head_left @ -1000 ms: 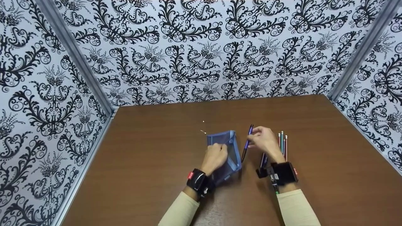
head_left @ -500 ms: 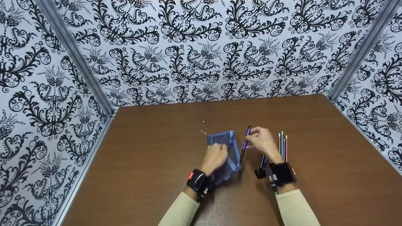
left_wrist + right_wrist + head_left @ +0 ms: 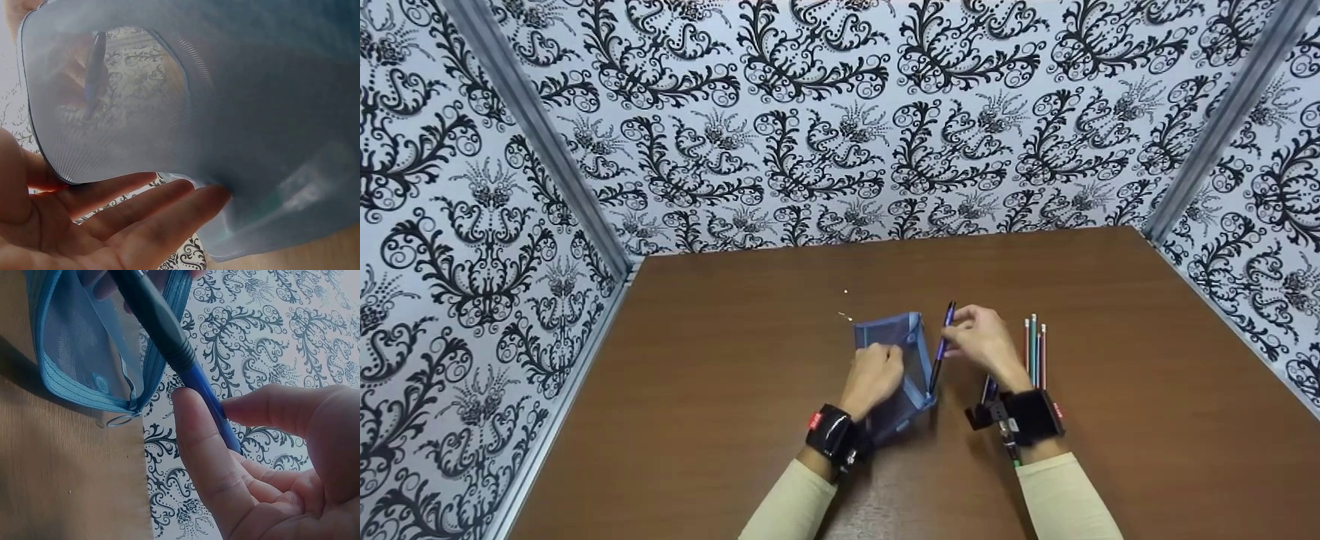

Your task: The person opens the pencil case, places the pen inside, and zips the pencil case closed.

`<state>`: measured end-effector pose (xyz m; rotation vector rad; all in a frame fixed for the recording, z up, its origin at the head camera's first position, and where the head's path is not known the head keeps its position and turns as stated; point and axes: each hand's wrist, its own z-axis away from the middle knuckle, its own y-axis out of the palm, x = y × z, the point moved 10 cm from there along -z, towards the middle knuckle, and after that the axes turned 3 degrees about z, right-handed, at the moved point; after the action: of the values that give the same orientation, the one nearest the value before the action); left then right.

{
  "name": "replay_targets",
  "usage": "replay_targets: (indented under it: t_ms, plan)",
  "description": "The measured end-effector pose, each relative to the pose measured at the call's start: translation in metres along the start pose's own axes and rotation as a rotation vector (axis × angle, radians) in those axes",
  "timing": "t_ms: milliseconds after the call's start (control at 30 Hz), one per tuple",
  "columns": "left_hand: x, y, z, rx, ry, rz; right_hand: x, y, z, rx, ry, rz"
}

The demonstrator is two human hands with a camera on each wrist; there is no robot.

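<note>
My left hand (image 3: 874, 375) holds a translucent blue zippered pencil case (image 3: 891, 330) by its edge. In the left wrist view my left fingers (image 3: 163, 219) lie along its mesh (image 3: 129, 140). The case's zippered mouth (image 3: 84, 396) gapes in the right wrist view, with the zipper pull at its corner. Between thumb and forefinger, my right hand (image 3: 986, 341) pinches a blue pen (image 3: 942, 349) with a black grip (image 3: 160, 320). The pen slants beside the case's mouth, its dark lower end close to the rim; I cannot tell whether they touch.
Several pencils (image 3: 1033, 352) lie side by side on the brown table (image 3: 735, 360), right of my right hand. Dark pens (image 3: 988, 390) lie partly hidden under my right wrist. Patterned walls (image 3: 840, 150) stand behind and at both sides.
My right hand has moved slightly left, bringing the blue pen's lower end closer to the pencil case's mouth. The left hand and the case have hardly moved.
</note>
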<state>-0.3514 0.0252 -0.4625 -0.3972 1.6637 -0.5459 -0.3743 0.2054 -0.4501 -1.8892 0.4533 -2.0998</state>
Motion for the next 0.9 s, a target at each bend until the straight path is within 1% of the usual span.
replay_targets:
  t_ms: [67,300,700,900]
  plan:
    - [0.0,0.0002,-0.0003,0.003,0.0,-0.001,0.0001,0.0011,-0.0002,0.004,-0.001,-0.003]
    - [-0.0026,-0.0006,-0.0019,-0.006,0.025,-0.061,0.0004,0.0014,-0.0006,-0.002,-0.014,0.043]
    - [0.0007,0.0001,-0.0012,0.003,-0.006,-0.037,0.002,0.0043,0.0016,0.014,-0.029,0.047]
    - [0.0025,0.0005,-0.001,0.01,-0.024,-0.014,0.0009,0.0046,0.002,0.018,-0.017,0.045]
